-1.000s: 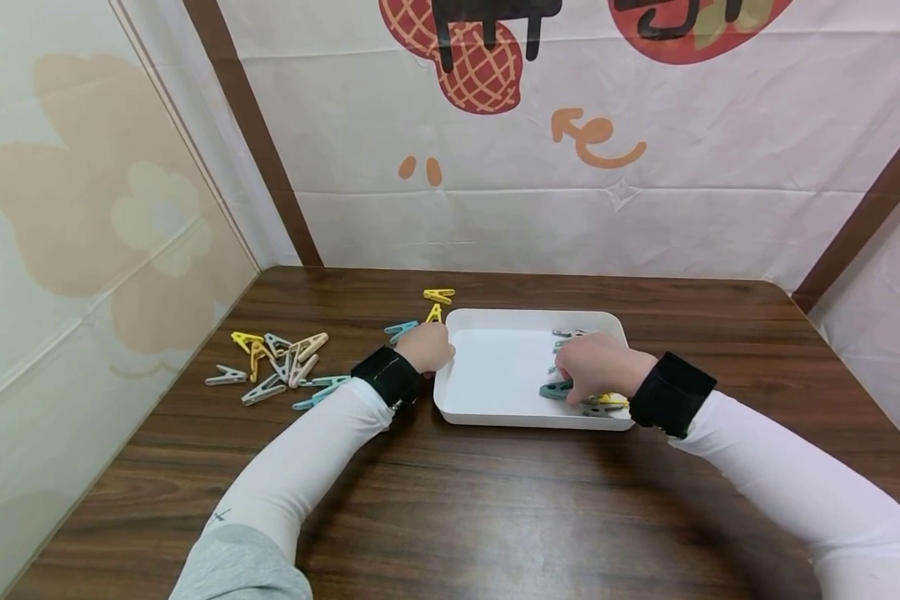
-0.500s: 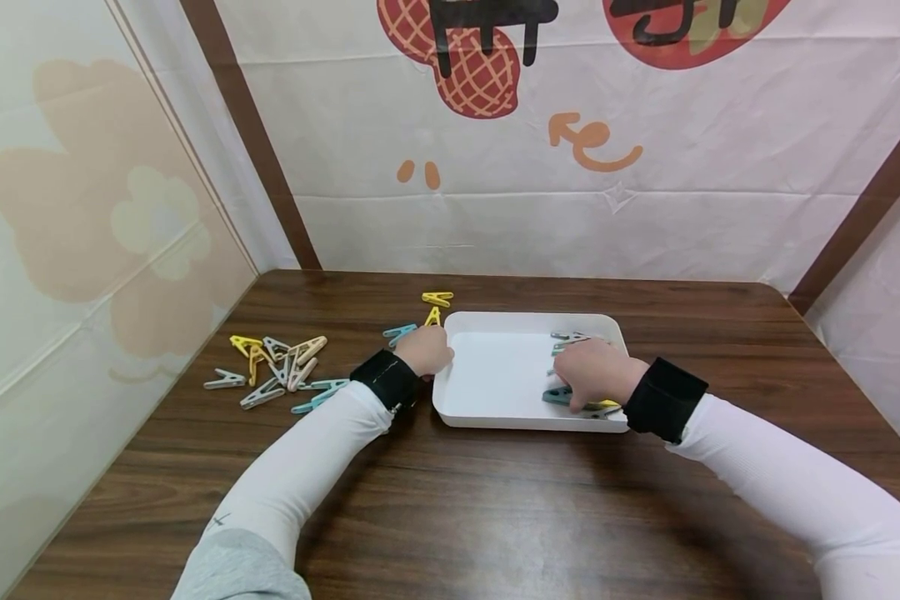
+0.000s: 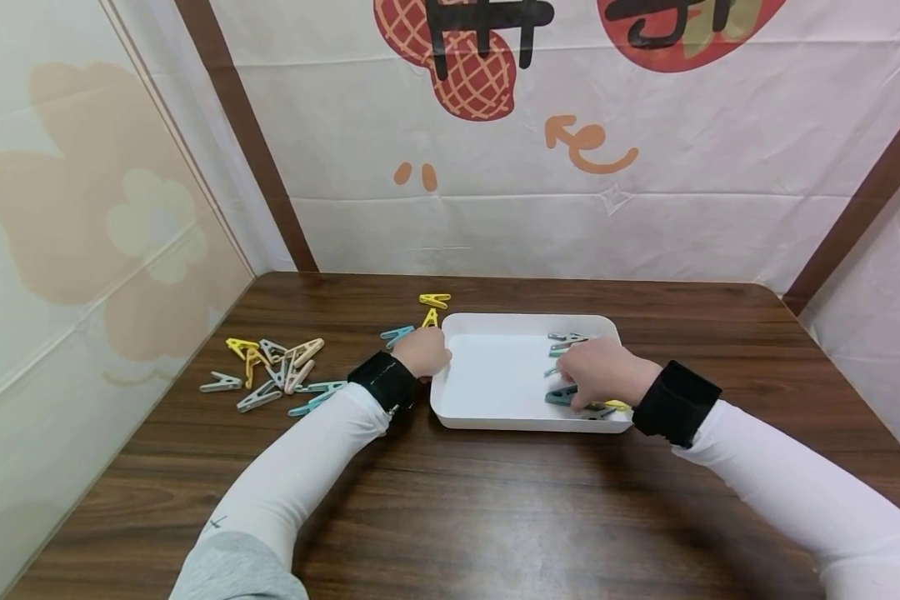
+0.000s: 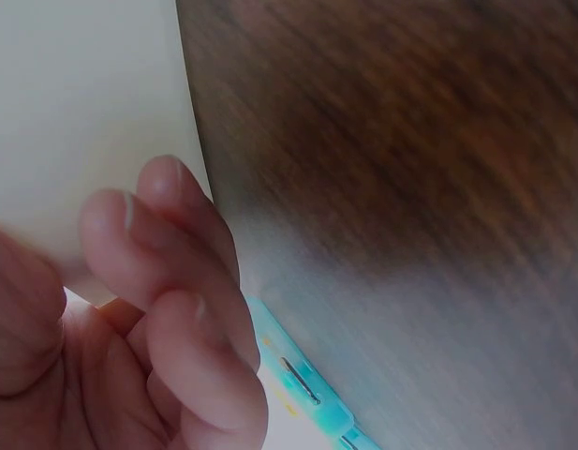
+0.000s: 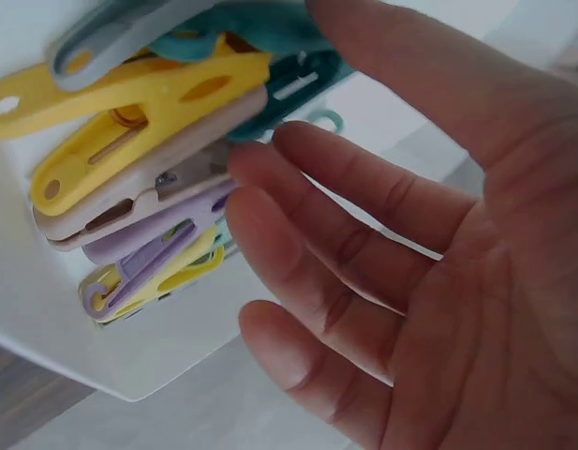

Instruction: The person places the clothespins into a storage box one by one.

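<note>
A white tray [image 3: 487,375] lies on the brown table, with several clothespins toward its right end. My left hand [image 3: 422,352] grips the tray's left rim; in the left wrist view its fingers [image 4: 190,253] curl at that edge. My right hand [image 3: 598,371] is inside the tray, pinching a dark teal clothespin [image 3: 561,395] between thumb and fingertips. In the right wrist view, yellow [image 5: 148,112], beige [image 5: 129,192] and purple clothespins [image 5: 153,239] lie side by side near the fingers, below a grey clothespin [image 5: 111,42]. Part of the teal clothespin is hidden by the hand.
A loose pile of clothespins [image 3: 285,367] lies on the left of the table. Light blue clothespins [image 3: 318,400] sit beside it. Yellow clothespins [image 3: 435,300] lie behind the tray's left corner, near another blue one [image 3: 397,335]. Printed cloth walls [image 3: 525,233] border the table.
The teal clothespin under my right hand has shifted slightly to the right within the tray. My left hand keeps its grip on the rim.
</note>
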`<state>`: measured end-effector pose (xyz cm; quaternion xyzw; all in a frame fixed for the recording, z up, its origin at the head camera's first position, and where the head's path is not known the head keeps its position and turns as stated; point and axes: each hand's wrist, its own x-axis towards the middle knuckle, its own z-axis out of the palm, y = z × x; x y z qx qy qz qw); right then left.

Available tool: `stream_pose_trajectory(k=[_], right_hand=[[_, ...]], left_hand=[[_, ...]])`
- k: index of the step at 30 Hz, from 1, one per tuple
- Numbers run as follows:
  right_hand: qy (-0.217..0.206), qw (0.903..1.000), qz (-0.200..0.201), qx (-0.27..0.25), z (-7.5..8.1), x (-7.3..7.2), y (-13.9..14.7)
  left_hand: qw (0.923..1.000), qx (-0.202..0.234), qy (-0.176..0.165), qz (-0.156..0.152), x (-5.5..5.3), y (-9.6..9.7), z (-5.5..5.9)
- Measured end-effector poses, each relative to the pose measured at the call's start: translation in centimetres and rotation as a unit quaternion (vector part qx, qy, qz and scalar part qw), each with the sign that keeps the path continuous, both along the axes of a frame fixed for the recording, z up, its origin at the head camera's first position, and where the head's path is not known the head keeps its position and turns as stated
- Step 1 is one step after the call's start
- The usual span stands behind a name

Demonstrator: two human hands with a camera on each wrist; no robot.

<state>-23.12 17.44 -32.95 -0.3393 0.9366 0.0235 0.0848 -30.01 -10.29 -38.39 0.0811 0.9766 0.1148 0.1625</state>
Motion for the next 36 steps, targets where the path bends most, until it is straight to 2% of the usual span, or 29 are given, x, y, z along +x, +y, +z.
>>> stream_pose_trajectory(k=[5, 10, 14, 17, 19, 25, 28, 35, 36], right_hand=[[0.011, 0.9974, -0.048, -0.053, 0.6, 0.0, 1.5], [0.033, 0.9883, -0.117, -0.092, 1.0, -0.2, 3.5], [0.035, 0.9748, -0.191, -0.11, 0.8, -0.4, 5.4], [0.015, 0.9615, -0.245, -0.123, 0.2, -0.4, 6.7], [-0.006, 0.9548, -0.268, -0.13, -0.4, -0.4, 7.2], [-0.075, 0.9447, -0.274, -0.164, -1.8, -0.5, 7.8], [-0.12, 0.9346, -0.275, -0.192, -2.3, -0.6, 7.7], [-0.152, 0.9258, -0.284, -0.197, -3.1, -0.9, 7.2], [-0.159, 0.9223, -0.289, -0.201, -3.2, -0.9, 7.1]], left_hand=[[1.0, 0.002, -0.002, -0.001, 0.2, 0.0, 0.2], [1.0, -0.002, -0.004, -0.001, 0.3, 0.0, 0.3], [1.0, -0.004, -0.006, -0.001, 0.1, 0.0, 0.3], [1.0, -0.004, -0.003, -0.006, 0.1, 0.0, 0.3], [0.9999, -0.002, -0.001, -0.011, 0.2, 0.0, 0.3], [0.9997, -0.003, 0.008, -0.021, 0.4, 0.0, 0.4], [0.9997, -0.004, 0.009, -0.022, 0.4, 0.0, 0.5], [0.9997, -0.006, 0.007, -0.021, 0.3, 0.0, 0.5], [0.9997, -0.006, 0.008, -0.022, 0.4, 0.0, 0.5]])
